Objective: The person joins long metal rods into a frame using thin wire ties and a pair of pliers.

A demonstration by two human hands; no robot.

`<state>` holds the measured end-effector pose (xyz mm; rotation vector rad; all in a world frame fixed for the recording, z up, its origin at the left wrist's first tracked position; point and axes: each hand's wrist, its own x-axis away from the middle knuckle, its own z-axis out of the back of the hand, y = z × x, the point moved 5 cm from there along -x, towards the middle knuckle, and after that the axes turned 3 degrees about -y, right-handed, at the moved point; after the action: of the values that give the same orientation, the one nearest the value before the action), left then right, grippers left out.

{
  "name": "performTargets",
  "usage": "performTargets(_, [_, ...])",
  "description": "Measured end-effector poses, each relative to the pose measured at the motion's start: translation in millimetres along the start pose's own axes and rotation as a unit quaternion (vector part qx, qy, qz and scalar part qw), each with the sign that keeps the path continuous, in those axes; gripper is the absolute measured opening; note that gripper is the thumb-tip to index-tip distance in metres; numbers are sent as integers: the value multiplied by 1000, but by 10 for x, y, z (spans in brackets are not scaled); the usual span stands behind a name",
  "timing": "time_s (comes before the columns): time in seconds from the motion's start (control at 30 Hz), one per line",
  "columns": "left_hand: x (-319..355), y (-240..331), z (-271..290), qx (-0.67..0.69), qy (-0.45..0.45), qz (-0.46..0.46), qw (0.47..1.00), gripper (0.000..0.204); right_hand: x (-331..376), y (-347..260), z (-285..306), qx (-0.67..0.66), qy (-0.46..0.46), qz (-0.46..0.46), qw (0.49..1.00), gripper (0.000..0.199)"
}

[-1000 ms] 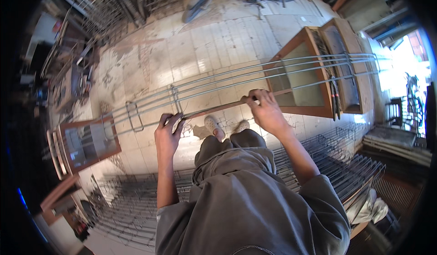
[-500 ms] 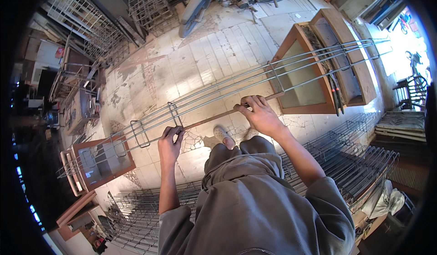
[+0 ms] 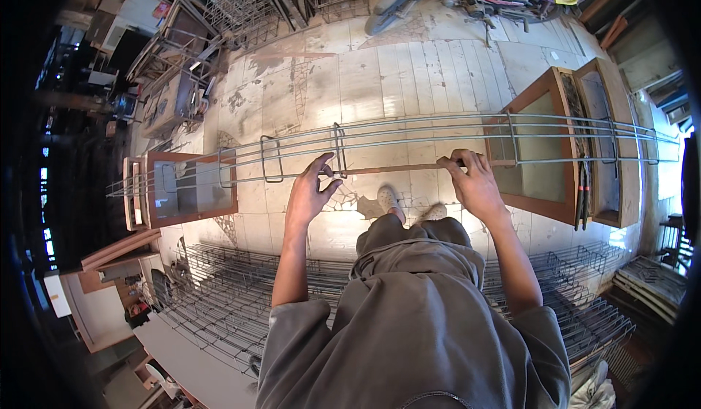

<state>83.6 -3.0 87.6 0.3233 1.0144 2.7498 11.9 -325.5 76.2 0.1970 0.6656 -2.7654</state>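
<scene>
A long cage of thin steel rods [image 3: 412, 140] with rectangular wire stirrups stretches across in front of me. Along its near side runs a slim brown strip [image 3: 394, 168], spanning the gap between two stirrups. My right hand [image 3: 473, 182] pinches the strip toward its right end, fingers curled over it. At the strip's other end, my left hand [image 3: 314, 188] has thumb and fingertips around the lower corner of a stirrup [image 3: 338, 146]. The exact contact of those fingertips is too small to make out.
Wood-framed glazed cabinets support the cage, one at the left [image 3: 193, 213] and one at the right [image 3: 540, 203]. Many wire cages [image 3: 226, 292] lie stacked beside me. A motorcycle [image 3: 467, 0] stands on the far tiled floor [image 3: 350, 80], with metal racks [image 3: 234, 7] nearby.
My view has turned, so the cage now lies more level and appears farther right. The left hand's fingers have shifted slightly at the stirrup; the right hand still holds the strip.
</scene>
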Motion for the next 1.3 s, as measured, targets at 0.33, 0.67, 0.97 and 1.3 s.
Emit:
performTargets(0.33, [19, -77, -71, -49, 32, -21, 998, 37, 12, -17, -52, 0, 8, 13, 1000, 40])
performTargets(0.67, [62, -163, -111, 10, 66, 56, 996, 38, 259, 70, 94, 72, 33, -18, 997, 41])
performTargets(0.97, [602, 256, 190, 338, 198, -9, 920, 59, 2884, 1616, 1521, 109, 458, -525, 709, 34])
performTargets(1.3, [1037, 145, 168, 338, 290, 75, 892, 50, 2981, 1239, 83, -170, 519, -445, 710, 14])
